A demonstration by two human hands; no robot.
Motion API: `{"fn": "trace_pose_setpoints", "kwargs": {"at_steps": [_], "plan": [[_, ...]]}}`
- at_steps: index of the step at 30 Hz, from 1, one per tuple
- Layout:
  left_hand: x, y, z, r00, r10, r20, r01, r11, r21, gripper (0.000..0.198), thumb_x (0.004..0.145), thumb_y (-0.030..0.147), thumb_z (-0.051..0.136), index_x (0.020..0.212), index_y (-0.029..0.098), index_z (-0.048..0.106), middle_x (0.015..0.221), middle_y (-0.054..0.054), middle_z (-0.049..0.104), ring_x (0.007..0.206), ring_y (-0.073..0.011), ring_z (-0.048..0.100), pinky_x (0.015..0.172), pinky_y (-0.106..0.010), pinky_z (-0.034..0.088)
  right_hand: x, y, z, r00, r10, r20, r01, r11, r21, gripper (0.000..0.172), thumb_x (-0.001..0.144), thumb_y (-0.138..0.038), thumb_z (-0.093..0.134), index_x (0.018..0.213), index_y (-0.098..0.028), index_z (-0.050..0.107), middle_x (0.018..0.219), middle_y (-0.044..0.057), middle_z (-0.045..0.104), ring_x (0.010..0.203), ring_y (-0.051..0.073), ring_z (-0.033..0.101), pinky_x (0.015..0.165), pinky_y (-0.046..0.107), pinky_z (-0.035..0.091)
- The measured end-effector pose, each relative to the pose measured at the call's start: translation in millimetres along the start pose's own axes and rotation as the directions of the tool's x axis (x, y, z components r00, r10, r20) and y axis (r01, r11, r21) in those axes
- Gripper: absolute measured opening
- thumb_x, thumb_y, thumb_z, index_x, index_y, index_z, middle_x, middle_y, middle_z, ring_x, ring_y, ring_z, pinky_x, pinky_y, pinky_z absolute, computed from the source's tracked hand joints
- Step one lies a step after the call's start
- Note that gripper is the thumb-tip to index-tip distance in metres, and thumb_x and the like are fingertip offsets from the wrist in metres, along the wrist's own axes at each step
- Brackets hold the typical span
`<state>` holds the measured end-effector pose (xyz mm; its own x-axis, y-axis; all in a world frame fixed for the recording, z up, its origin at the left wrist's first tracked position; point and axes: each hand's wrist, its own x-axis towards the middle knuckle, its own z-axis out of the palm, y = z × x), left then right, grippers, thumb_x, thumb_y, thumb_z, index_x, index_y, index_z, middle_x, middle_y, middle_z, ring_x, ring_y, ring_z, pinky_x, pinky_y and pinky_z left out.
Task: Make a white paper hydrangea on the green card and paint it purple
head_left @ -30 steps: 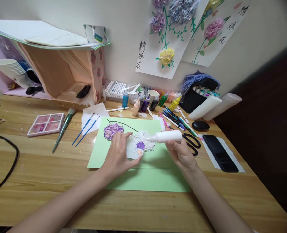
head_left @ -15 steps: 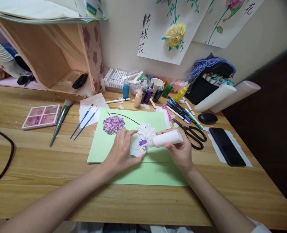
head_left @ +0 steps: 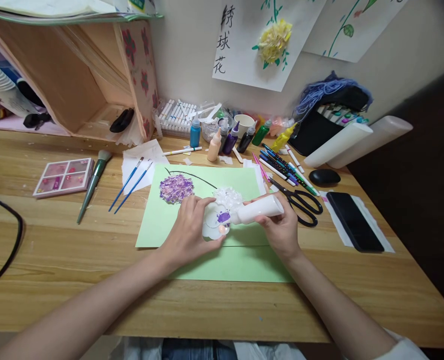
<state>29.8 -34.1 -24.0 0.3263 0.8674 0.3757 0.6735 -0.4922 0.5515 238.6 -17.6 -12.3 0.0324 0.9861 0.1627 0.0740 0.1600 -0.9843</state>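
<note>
Presently, the left hand (head_left: 189, 225) has its fingers clamped on a white palette (head_left: 210, 231); the right hand (head_left: 283, 232) has its fingers wrapped around a white bottle (head_left: 260, 209), the nozzle (head_left: 234, 218) pointing over the palette; beyond the left fingers, a purple flower (head_left: 176, 188) lies on green paper (head_left: 237, 267); scissors (head_left: 305, 203) rest right of the right fingers.
</note>
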Motion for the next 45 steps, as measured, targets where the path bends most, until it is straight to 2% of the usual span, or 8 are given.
{"fn": "trace_pose_setpoints", "kwargs": {"at_steps": [10, 16, 21, 36, 45], "plan": [[0.7, -1.0, 0.8, 1.0, -0.001, 0.007, 0.001, 1.0, -0.009, 0.06, 0.076, 0.031, 0.068, 0.126, 0.021, 0.037, 0.108, -0.01, 0.045, 0.101, -0.0266, 0.045, 0.087, -0.043, 0.043, 1.2, 0.4, -0.4, 1.0, 0.03, 0.005, -0.03, 0.999, -0.045, 0.057, 0.056, -0.068, 0.077, 0.083, -0.025, 0.051, 0.074, 0.004, 0.068, 0.08, 0.029, 0.07, 0.066, 0.036, 0.054], [1.1, -1.2, 1.0, 1.0, -0.004, 0.006, 0.004, 1.0, -0.009, 0.06, 0.075, 0.03, 0.068, 0.126, 0.022, 0.037, 0.107, -0.009, 0.045, 0.101, -0.0268, 0.045, 0.087, -0.043, 0.043, 1.8, 1.0, -0.6, 0.999, 0.048, -0.001, -0.048, 0.994, -0.1, 0.061, 0.054, -0.074, 0.073, 0.08, -0.025, 0.05, 0.076, 0.005, 0.068, 0.073, 0.027, 0.067, 0.061, 0.035, 0.051], [0.4, -0.2, 0.3, 1.0, -0.001, 0.007, 0.001, 1.0, -0.007, 0.058, 0.076, 0.031, 0.067, 0.125, 0.02, 0.039, 0.107, -0.009, 0.045, 0.1, -0.0263, 0.045, 0.086, -0.042, 0.044, 2.2, 1.1, -1.4, 0.999, 0.045, 0.002, -0.045, 0.996, -0.077, 0.059, 0.054, -0.072, 0.075, 0.079, -0.025, 0.049, 0.076, 0.005, 0.067, 0.072, 0.026, 0.065, 0.06, 0.033, 0.048], [0.7, 0.9, 1.1, 1.0, 0.011, 0.005, -0.011, 1.0, -0.007, 0.059, 0.075, 0.031, 0.068, 0.125, 0.02, 0.04, 0.107, -0.009, 0.046, 0.099, -0.0258, 0.044, 0.087, -0.041, 0.043, 2.8, 3.7, -1.5, 0.999, 0.049, -0.01, -0.05, 0.99, -0.128, 0.061, 0.054, -0.076, 0.071, 0.077, -0.025, 0.047, 0.067, 0.0, 0.051, 0.063, 0.021, 0.054, 0.056, 0.031, 0.041], [-0.6, 0.5, 1.4, 1.0, 0.007, 0.006, -0.007, 1.0, -0.006, 0.058, 0.076, 0.031, 0.068, 0.125, 0.02, 0.04, 0.108, -0.01, 0.047, 0.1, -0.0261, 0.045, 0.087, -0.041, 0.043, 3.3, 2.2, -0.2, 0.999, 0.043, -0.033, -0.046, 0.994, -0.101, 0.06, 0.052, -0.073, 0.074, 0.076, -0.024, 0.05, 0.067, 0.001, 0.058, 0.065, 0.022, 0.06, 0.055, 0.031, 0.045]]}}
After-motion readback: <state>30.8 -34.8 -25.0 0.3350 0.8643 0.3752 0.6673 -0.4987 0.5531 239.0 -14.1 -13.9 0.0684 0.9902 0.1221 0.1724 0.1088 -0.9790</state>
